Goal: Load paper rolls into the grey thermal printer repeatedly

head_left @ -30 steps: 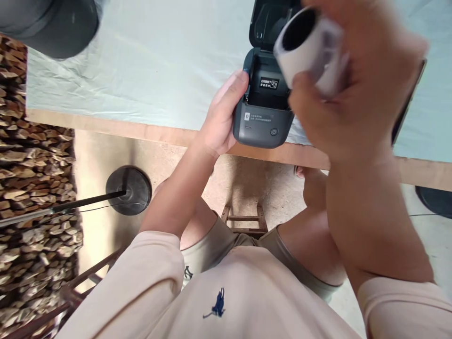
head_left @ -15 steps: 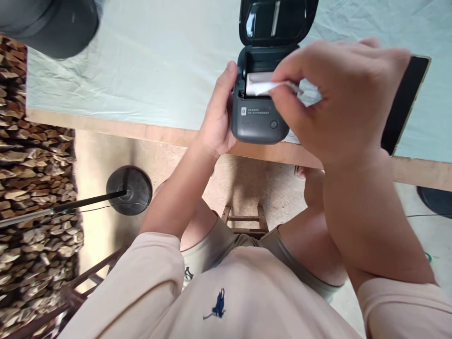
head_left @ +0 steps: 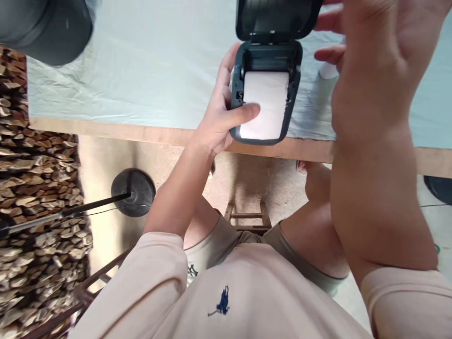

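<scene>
Gripping a small dark label printer (head_left: 238, 84) from its left side, the left hand (head_left: 221, 115) has its fingers (head_left: 226, 63) curled round the casing while the thumb lies across the front, pressing on the white paper (head_left: 266, 106) that runs out of the open bay and over the printer's front face. The printer sits at the near edge of the surface (head_left: 141, 75), which is covered with a pale blue-green cloth, and its lid (head_left: 277, 19) stands hinged up and open at the far end. The right hand (head_left: 367, 66) is raised close to the camera to the right of the printer, apart from it, with its fingers (head_left: 326, 52) loosely spread and holding nothing that can be seen. Partly hidden behind that hand, a white roll (head_left: 326, 77) stands on the cloth. A dark cap (head_left: 52, 26) lies at the far left corner of the surface. Below the edge are the person's knees, a wooden stool (head_left: 247, 219), a round black stand base (head_left: 133, 192) on the floor and stacked firewood (head_left: 38, 188) on the left.
</scene>
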The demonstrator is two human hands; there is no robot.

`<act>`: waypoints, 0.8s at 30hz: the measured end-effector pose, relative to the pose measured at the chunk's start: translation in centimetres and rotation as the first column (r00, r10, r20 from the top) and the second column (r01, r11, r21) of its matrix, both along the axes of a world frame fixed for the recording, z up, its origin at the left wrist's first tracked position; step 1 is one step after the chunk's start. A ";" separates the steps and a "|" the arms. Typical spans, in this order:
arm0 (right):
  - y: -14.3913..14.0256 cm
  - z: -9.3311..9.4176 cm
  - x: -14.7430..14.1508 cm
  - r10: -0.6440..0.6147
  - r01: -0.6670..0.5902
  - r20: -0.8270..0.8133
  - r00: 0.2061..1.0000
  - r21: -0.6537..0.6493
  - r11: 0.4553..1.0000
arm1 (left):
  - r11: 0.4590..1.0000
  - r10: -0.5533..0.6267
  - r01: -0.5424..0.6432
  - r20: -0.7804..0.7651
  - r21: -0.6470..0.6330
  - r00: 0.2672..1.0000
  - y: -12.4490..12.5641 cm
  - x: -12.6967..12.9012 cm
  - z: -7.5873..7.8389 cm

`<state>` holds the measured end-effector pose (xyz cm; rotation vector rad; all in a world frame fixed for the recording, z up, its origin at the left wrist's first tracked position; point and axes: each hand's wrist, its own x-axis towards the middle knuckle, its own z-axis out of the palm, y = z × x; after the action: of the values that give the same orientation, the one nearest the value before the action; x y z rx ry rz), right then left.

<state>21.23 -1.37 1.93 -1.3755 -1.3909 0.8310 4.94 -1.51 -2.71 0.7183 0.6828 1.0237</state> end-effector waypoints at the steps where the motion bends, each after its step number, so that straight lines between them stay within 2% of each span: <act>1: 0.0 0.2 -0.1 -0.021 0.021 -0.028 0.999 -0.011 1.000 | 1.000 0.005 -0.005 0.002 -0.025 1.000 0.0 -0.1 -0.1; 4: -0.2 0.4 -0.6 -0.008 0.009 0.023 1.000 -0.027 1.000 | 1.000 -0.017 0.017 -0.016 0.004 1.000 0.0 -0.1 -0.2; 6: -0.3 0.2 -1.0 0.067 -0.064 0.106 0.992 -0.030 0.997 | 0.997 -0.028 0.026 0.021 0.068 0.999 -0.2 0.2 0.1; 8: -0.5 -0.1 -1.3 0.145 -0.138 0.165 0.976 -0.053 0.989 | 0.998 0.023 -0.028 0.099 0.055 0.995 -0.4 0.7 0.6; 11: -0.6 -0.5 -1.5 0.264 -0.246 0.122 0.957 -0.145 0.958 | 0.995 0.101 -0.100 0.125 -0.013 0.987 -0.6 1.2 1.2; 13: -0.5 -0.7 -1.5 0.311 -0.297 0.057 0.949 -0.171 0.939 | 0.997 0.071 -0.075 0.102 0.032 0.992 -0.5 1.1 1.1; 15: -0.4 -0.9 -1.4 0.300 -0.289 0.051 0.953 -0.160 0.944 | 0.996 0.035 -0.042 0.086 0.078 0.996 -0.3 0.7 0.8; 20: -0.4 -1.2 -1.0 0.258 -0.245 0.131 0.957 -0.110 0.963 | 0.997 0.017 -0.019 -0.033 -0.075 0.999 0.4 -0.1 -0.3; 24: -0.8 -0.3 -0.6 0.158 -0.146 0.355 0.921 -0.060 0.987 | 0.993 0.090 -0.081 -0.105 0.085 0.990 0.7 0.0 -1.1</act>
<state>20.61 -2.13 1.67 -1.5113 -1.7922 0.7260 4.92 -0.81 -3.80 0.8251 0.7753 1.1017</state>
